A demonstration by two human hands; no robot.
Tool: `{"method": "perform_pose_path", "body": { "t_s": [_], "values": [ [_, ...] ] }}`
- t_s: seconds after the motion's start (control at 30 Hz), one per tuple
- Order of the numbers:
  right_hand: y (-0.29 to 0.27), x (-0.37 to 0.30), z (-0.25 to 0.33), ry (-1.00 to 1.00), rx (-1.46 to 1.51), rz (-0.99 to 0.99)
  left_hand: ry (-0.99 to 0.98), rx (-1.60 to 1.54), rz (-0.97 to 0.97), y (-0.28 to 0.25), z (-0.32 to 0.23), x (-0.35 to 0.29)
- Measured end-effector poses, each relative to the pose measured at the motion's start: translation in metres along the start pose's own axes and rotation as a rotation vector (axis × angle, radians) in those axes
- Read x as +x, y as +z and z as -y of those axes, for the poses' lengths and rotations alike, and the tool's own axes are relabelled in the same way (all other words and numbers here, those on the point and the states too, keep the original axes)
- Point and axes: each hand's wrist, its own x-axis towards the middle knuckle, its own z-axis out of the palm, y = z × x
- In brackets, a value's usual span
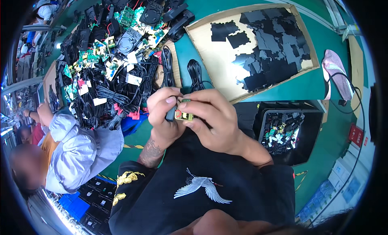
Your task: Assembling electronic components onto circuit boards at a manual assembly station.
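Both my hands meet just above my lap over the green table (190, 57). My left hand (161, 112) pinches a small dark part, its thumb and forefinger closed on it. My right hand (212, 120) grips a small green circuit board (184, 114) with a yellow component, pressed against the part in the left hand. Most of the board is hidden by my fingers. A coiled black cable (196, 75) lies on the table just beyond my hands.
A big heap of black cables, green boards and black housings (113, 53) fills the left of the table. A shallow cardboard tray (210, 53) holds several black sheet pieces. A black bin (283, 132) of small parts sits at right. A person in a grey jacket (76, 150) sits at left.
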Motion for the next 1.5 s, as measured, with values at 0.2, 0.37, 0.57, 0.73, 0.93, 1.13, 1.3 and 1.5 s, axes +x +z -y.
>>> {"method": "perform_pose_path", "body": {
  "t_s": [0.2, 0.37, 0.57, 0.73, 0.93, 1.13, 1.3, 1.5],
  "values": [
    [0.007, 0.000, -0.010, -0.239, -0.339, -0.155, -0.069, -0.070, 0.009, 0.007, -0.013, 0.008],
    [0.003, 0.001, -0.015, -0.340, -0.433, -0.161, -0.051, -0.259, 0.111, -0.001, -0.008, 0.010],
    [0.003, -0.001, -0.010, -0.325, -0.436, -0.158, -0.152, -0.409, 0.279, -0.008, -0.014, 0.011],
    [-0.003, -0.001, -0.009, -0.276, -0.336, -0.105, -0.142, -0.388, 0.321, -0.010, -0.016, 0.010],
    [-0.002, -0.001, -0.002, -0.301, -0.301, -0.100, -0.110, -0.282, 0.269, -0.010, -0.020, 0.005],
    [-0.003, 0.001, -0.009, -0.385, -0.302, -0.092, -0.119, -0.278, 0.223, -0.006, -0.022, -0.002],
    [-0.003, 0.001, -0.006, -0.359, -0.212, -0.064, -0.117, -0.232, 0.217, -0.011, -0.031, -0.002],
    [-0.013, -0.006, 0.014, -0.349, -0.260, -0.009, -0.141, -0.270, 0.152, -0.004, -0.044, -0.016]
  ]
}}
